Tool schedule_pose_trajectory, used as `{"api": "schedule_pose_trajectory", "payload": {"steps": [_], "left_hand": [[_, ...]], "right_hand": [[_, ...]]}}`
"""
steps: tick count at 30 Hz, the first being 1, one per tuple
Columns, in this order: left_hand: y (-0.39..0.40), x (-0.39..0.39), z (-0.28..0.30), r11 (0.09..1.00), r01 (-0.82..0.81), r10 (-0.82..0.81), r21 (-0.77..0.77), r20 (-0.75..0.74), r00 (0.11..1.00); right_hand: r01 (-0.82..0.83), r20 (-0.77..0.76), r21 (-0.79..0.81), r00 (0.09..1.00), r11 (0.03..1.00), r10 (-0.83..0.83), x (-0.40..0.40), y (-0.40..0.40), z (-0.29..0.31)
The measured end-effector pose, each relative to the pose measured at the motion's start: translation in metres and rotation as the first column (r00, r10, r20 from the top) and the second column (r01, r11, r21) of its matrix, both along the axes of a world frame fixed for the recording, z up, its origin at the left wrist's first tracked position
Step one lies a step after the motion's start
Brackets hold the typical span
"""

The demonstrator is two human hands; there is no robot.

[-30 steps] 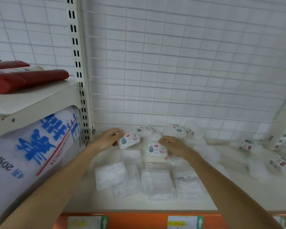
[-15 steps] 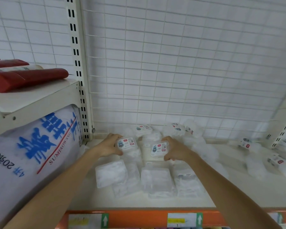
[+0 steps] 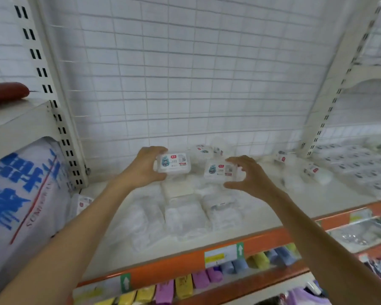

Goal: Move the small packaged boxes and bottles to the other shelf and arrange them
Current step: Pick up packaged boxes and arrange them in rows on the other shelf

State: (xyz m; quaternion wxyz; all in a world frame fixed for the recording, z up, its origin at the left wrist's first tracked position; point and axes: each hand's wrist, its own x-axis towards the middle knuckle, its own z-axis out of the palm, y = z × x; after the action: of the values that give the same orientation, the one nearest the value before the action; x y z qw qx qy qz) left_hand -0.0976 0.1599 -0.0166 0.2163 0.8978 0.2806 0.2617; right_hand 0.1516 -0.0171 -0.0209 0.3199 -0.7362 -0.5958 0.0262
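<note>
Pinched in left hand (image 3: 144,167): small clear labelled plastic box (image 3: 174,162); second box (image 3: 220,171), at 3 o'clock, gripped by right hand (image 3: 249,176). Slick plastic; slip likely if grip is loosened.

Held boxes: the box in the left hand (image 3: 173,163) and the box in the right hand (image 3: 220,171) look like clear glossy plastic with printed paper labels.
Shelf (image 3: 260,213): smooth, matt, cream-painted metal.
Back panel (image 3: 196,84): white wire mesh.
Big sack (image 3: 20,203): white plastic, slight sheen, blue print.
Shelf edge strip (image 3: 180,264): glossy orange.
</note>
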Motion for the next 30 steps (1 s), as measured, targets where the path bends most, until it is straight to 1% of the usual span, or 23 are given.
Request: {"api": "schedule_pose_trajectory", "payload": {"steps": [5,8,11,18,23,26,30], "left_hand": [[-0.037,0.045,0.005,0.993,0.107,-0.105,0.044,-0.048,0.993],[-0.069,0.081,0.006,0.984,0.171,-0.168,0.043,-0.068,0.983],[-0.104,0.121,0.0,0.966,0.254,-0.251,0.041,-0.071,0.965],[-0.223,0.216,-0.027,0.912,0.409,-0.409,0.007,-0.048,0.911],[-0.297,0.275,-0.063,0.888,0.457,-0.458,-0.051,0.004,0.889],[-0.331,0.308,-0.08,0.877,0.473,-0.475,-0.087,-0.005,0.88],[-0.372,0.353,-0.093,0.849,0.514,-0.522,-0.121,-0.047,0.851]], "right_hand": [[0.145,-0.016,-0.006,0.989,0.989,-0.145,0.035,-0.072,0.005],[0.207,-0.03,-0.024,0.978,0.978,-0.207,0.059,-0.119,0.001],[0.272,-0.019,0.001,0.962,0.962,-0.272,0.085,-0.169,-0.006],[0.41,0.006,-0.002,0.912,0.912,-0.41,0.145,-0.311,-0.032],[0.542,-0.097,-0.003,0.836,0.84,-0.54,0.18,-0.412,-0.063],[0.596,-0.143,0.006,0.795,0.803,-0.589,0.196,-0.465,-0.076],[0.619,-0.168,0.044,0.779,0.784,-0.605,0.214,-0.515,-0.089]]}}
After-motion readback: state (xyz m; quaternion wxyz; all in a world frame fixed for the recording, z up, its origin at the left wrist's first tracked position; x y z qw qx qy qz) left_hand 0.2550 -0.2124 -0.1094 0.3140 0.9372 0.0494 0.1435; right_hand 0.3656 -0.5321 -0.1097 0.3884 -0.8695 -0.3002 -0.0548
